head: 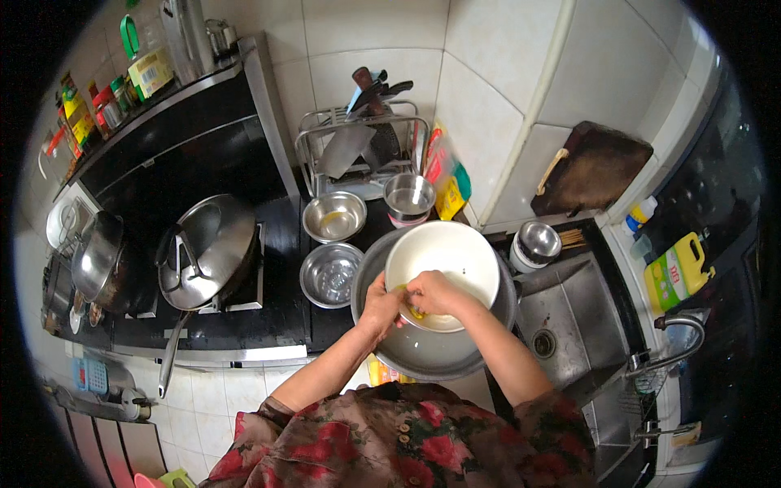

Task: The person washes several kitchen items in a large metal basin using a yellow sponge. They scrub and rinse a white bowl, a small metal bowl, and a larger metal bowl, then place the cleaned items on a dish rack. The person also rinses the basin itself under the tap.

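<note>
A cream-coloured bowl sits inside the top of a large grey metal basin that holds cloudy liquid. My left hand is at the bowl's left rim, its fingers closed around something small and yellowish. My right hand reaches over the bowl and its fingertips meet those of my left hand at the same yellowish piece. What the piece is cannot be made out, as the fingers cover much of it. Left of the basin stand two stainless steel bowls, the farther one with a little yellow in it, the nearer one shiny inside.
A lidded wok is on the stove at left, its long handle jutting past the counter edge. A knife rack and a steel pot stand behind the basin. At right are the sink, its faucet and a small steel bowl.
</note>
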### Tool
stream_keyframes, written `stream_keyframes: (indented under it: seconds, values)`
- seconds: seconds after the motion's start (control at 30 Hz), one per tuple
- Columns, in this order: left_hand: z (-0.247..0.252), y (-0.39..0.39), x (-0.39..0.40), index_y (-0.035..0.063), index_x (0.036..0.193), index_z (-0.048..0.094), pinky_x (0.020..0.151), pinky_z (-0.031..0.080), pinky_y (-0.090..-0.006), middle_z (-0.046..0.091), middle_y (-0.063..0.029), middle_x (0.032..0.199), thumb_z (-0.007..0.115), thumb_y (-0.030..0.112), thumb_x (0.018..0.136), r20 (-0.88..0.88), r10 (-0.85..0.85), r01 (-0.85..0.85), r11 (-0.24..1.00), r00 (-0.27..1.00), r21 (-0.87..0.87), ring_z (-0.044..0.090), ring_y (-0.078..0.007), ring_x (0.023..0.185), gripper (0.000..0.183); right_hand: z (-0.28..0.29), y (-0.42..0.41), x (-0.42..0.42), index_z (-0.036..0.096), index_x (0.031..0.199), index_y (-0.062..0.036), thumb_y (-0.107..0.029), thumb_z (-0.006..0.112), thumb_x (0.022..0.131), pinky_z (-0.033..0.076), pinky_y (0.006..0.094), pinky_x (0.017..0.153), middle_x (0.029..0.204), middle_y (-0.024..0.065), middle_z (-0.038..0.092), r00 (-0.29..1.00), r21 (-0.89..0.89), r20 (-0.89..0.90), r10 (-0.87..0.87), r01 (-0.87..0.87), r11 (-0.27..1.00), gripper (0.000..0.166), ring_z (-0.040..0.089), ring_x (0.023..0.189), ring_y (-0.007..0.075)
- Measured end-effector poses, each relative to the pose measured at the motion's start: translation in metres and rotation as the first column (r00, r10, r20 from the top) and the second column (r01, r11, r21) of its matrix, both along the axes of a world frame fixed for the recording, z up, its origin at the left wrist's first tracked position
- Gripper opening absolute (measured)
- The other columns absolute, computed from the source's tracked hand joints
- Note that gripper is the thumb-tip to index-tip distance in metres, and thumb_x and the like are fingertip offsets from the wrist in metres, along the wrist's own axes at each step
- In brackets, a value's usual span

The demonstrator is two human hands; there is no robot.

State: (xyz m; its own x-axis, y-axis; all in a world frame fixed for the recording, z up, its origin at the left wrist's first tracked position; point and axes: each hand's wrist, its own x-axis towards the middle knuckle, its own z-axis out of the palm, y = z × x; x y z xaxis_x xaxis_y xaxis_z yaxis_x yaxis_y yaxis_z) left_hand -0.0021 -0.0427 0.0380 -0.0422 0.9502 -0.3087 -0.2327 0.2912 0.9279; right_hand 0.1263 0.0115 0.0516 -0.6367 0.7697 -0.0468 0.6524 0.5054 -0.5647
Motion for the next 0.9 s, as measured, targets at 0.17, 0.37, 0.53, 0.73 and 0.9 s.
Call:
stream_keyframes:
  seconds: [0.17, 0.37, 0.53, 0.73, 0.9]
  values:
    - [0.007, -0.003, 0.004, 0.0078, 0.117, 0.041, 0.028, 0.036, -0.0232, 0.056, -0.0095, 0.069, 0.041, 0.0, 0.081, 0.02, -0.015, 0.015, 1.0, 1.0, 0.019, 0.047, -0.0138, 0.036, 0.037, -0.019, 0.045, -0.009, 0.062, 0.069, -0.001, -0.005, 0.053, 0.071, 0.049, 0.043, 0.062, 0.071, 0.0212, 0.06, 0.927, 0.416, -0.059, -0.37, 0.36, 0.835, 0.01, 0.06, 0.065, 0.0356]
    - [0.008, 0.0, -0.003, 0.0092, 0.121, 0.04, 0.029, 0.037, -0.024, 0.057, -0.0097, 0.069, 0.037, -0.001, 0.081, -0.027, 0.004, -0.004, 1.0, 1.0, 0.029, 0.048, -0.0134, 0.037, 0.041, 0.005, 0.032, 0.006, 0.065, 0.081, -0.0054, -0.01, 0.055, 0.075, 0.05, 0.0401, 0.065, 0.073, 0.0136, 0.063, 0.804, 0.418, 0.236, -0.545, 0.422, 0.804, 0.012, 0.063, 0.072, 0.0312]
    - [-0.001, 0.008, -0.006, 0.0112, 0.124, 0.041, 0.027, 0.034, -0.0233, 0.057, -0.0077, 0.07, 0.038, 0.0, 0.081, -0.072, 0.075, -0.07, 0.995, 0.995, 0.075, 0.047, -0.0115, 0.037, 0.045, -0.025, 0.002, 0.001, 0.06, 0.101, -0.008, -0.016, 0.052, 0.08, 0.044, 0.0397, 0.078, 0.092, 0.0199, 0.058, 0.995, 0.164, -0.052, -0.086, 0.094, 0.982, 0.024, 0.056, 0.087, 0.0329]
    - [-0.047, 0.029, -0.026, 0.0054, 0.118, 0.047, 0.065, 0.046, -0.0302, 0.06, -0.0122, 0.092, 0.041, -0.003, 0.078, -0.282, 0.291, -0.133, 0.873, 0.914, 0.469, 0.058, -0.0216, 0.077, 0.041, -0.017, -0.025, 0.012, 0.062, 0.099, -0.0076, -0.014, 0.053, 0.077, 0.041, 0.0402, 0.079, 0.093, 0.0167, 0.056, 1.0, -0.144, 0.003, 0.024, -0.023, 0.989, 0.024, 0.053, 0.092, 0.0333]
    - [0.013, 0.016, -0.019, 0.0063, 0.122, 0.046, 0.078, 0.048, -0.0362, 0.056, -0.0215, 0.108, 0.044, -0.006, 0.074, -0.616, 0.314, 0.068, 0.854, 0.723, 0.515, 0.058, -0.0352, 0.094, 0.049, 0.014, -0.033, 0.041, 0.065, 0.092, -0.0085, -0.007, 0.057, 0.071, 0.036, 0.0401, 0.085, 0.098, 0.0111, 0.055, 0.807, 0.394, 0.554, -0.206, -0.036, 0.918, 0.022, 0.043, 0.108, 0.0293]
